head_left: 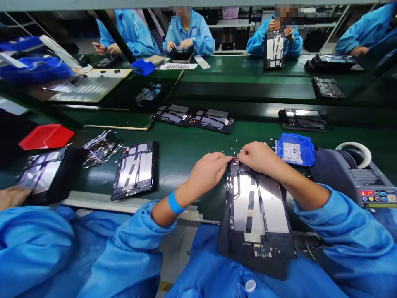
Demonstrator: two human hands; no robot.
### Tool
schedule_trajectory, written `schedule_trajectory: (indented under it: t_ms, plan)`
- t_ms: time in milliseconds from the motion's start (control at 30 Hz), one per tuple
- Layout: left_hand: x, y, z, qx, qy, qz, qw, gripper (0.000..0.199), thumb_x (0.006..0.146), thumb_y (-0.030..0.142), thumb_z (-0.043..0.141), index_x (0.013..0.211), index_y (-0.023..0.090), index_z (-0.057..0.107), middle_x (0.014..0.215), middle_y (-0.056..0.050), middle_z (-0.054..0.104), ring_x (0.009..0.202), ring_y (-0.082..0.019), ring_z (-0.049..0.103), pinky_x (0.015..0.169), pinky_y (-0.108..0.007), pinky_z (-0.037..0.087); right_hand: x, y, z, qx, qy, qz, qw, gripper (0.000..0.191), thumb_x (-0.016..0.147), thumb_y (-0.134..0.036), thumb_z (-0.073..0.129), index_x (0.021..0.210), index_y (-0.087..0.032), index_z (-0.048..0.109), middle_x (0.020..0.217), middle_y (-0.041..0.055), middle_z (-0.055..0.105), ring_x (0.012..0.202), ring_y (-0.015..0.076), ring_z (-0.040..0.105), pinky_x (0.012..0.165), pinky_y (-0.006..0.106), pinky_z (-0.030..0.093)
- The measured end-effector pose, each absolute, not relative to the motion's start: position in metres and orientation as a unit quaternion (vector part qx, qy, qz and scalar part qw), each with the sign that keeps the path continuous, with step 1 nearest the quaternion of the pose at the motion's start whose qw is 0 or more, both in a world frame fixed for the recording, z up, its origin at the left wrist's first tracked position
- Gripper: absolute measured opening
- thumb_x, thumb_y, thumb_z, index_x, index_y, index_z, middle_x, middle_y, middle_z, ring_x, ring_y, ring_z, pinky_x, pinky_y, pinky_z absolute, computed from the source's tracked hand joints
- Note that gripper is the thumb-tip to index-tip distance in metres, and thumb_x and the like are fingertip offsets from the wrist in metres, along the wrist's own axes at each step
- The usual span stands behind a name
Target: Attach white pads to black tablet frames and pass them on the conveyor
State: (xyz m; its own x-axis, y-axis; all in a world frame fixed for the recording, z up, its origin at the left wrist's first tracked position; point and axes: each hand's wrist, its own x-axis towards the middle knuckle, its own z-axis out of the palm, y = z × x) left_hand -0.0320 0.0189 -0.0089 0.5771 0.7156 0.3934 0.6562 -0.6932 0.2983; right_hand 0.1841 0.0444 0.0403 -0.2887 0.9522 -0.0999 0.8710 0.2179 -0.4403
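An opened tablet [276,203] with silver battery panels leans between the bench edge and my lap, its far end on the bench. At its far left corner, my left hand [209,169] has its fingers drawn together, the tips at a small red-marked part [234,159]. From the other side, my right hand [259,156] is closed in a pinch over the same far edge. Whatever small piece lies between the fingers of either hand is hidden. A dark board or cover [225,236] shows beneath the tablet.
Right of my hands sit a blue bin [312,153] of small white pieces and a tape dispenser [341,174]. Leftward lie another opened tablet [135,169], a strip pile [102,148], a red tray [46,137] and a co-worker's hand [14,198]. More tablets [212,120] lie farther back.
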Motion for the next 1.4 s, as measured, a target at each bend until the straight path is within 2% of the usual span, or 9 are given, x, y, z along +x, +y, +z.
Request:
schedule_trajectory:
  t_ms: [167,400,567,667,800,933,1167,1267,1400]
  plan:
    - [-0.032,0.016,-0.014,0.899,0.373,0.228,0.035,0.033,0.106,0.02,0.047,0.13,0.018,0.069,0.116,-0.01,0.075,0.098,-0.023,0.068,0.088,-0.037,0.054,0.186,0.049,0.029,-0.59,-0.784,0.182,0.071,0.03,0.088,-0.026,0.059,0.059,-0.021,0.063,0.062,0.0027,0.066,0.057,0.016,0.055,0.055,0.029,0.031]
    - [-0.033,0.015,-0.012,0.914,0.361,0.181,-0.032,0.035,0.105,0.02,0.047,0.135,0.019,0.066,0.118,-0.011,0.074,0.095,-0.024,0.066,0.08,-0.037,0.052,0.183,0.047,0.028,-0.59,-0.792,0.146,0.059,0.03,0.092,-0.028,0.058,0.064,-0.021,0.068,0.067,0.0049,0.069,0.061,0.0181,0.058,0.055,0.03,0.029]
    - [-0.025,0.012,-0.001,0.925,0.348,0.093,-0.12,0.034,0.102,0.014,0.047,0.13,0.015,0.065,0.107,-0.013,0.071,0.083,-0.025,0.061,0.066,-0.038,0.044,0.185,0.042,0.026,-0.582,-0.798,0.143,0.063,0.026,0.097,-0.028,0.058,0.078,-0.02,0.073,0.08,0.0069,0.075,0.071,0.021,0.064,0.061,0.031,0.034]
    - [-0.017,0.01,0.008,0.937,0.311,0.048,-0.151,0.031,0.1,0.009,0.044,0.12,0.012,0.067,0.098,-0.013,0.068,0.08,-0.026,0.059,0.062,-0.039,0.039,0.192,0.033,0.019,-0.56,-0.808,0.144,0.11,0.02,0.1,-0.025,0.057,0.092,-0.019,0.074,0.091,0.0069,0.077,0.082,0.0215,0.068,0.07,0.03,0.04]
    - [-0.014,0.019,0.018,0.951,0.281,0.041,-0.126,0.026,0.099,0.007,0.045,0.106,0.013,0.069,0.097,-0.012,0.067,0.08,-0.025,0.058,0.063,-0.039,0.038,0.204,0.02,0.003,-0.513,-0.827,0.126,0.194,0.02,0.1,-0.017,0.055,0.108,-0.018,0.073,0.101,0.0076,0.075,0.094,0.0223,0.067,0.083,0.031,0.046]
    - [-0.024,0.035,0.025,0.958,0.275,0.053,-0.063,0.026,0.1,0.011,0.048,0.113,0.016,0.071,0.1,-0.011,0.07,0.082,-0.024,0.059,0.067,-0.037,0.04,0.209,0.017,-0.006,-0.492,-0.833,0.114,0.224,0.025,0.101,-0.015,0.052,0.109,-0.02,0.075,0.102,0.0074,0.075,0.094,0.0216,0.066,0.086,0.032,0.047]
    - [-0.037,0.037,0.017,0.961,0.262,0.055,-0.074,0.042,0.103,0.011,0.043,0.139,0.02,0.061,0.121,-0.011,0.072,0.089,-0.023,0.061,0.07,-0.037,0.041,0.208,0.019,-0.005,-0.499,-0.827,0.127,0.225,0.023,0.101,-0.015,0.052,0.106,-0.019,0.074,0.1,0.0074,0.074,0.094,0.0216,0.065,0.085,0.031,0.046]
    - [-0.036,0.036,0.015,0.962,0.256,0.056,-0.08,0.042,0.105,0.011,0.04,0.14,0.019,0.059,0.124,-0.012,0.071,0.088,-0.023,0.061,0.069,-0.038,0.04,0.207,0.019,-0.004,-0.502,-0.829,0.122,0.214,0.022,0.101,-0.016,0.052,0.106,-0.018,0.074,0.1,0.008,0.074,0.093,0.0224,0.065,0.085,0.032,0.046]
    - [-0.033,0.035,0.018,0.962,0.262,0.042,-0.066,0.039,0.105,0.011,0.038,0.134,0.019,0.063,0.118,-0.012,0.072,0.086,-0.023,0.059,0.068,-0.039,0.039,0.207,0.018,-0.006,-0.504,-0.831,0.113,0.208,0.023,0.102,-0.016,0.051,0.106,-0.017,0.074,0.1,0.0088,0.073,0.093,0.023,0.064,0.084,0.033,0.045]
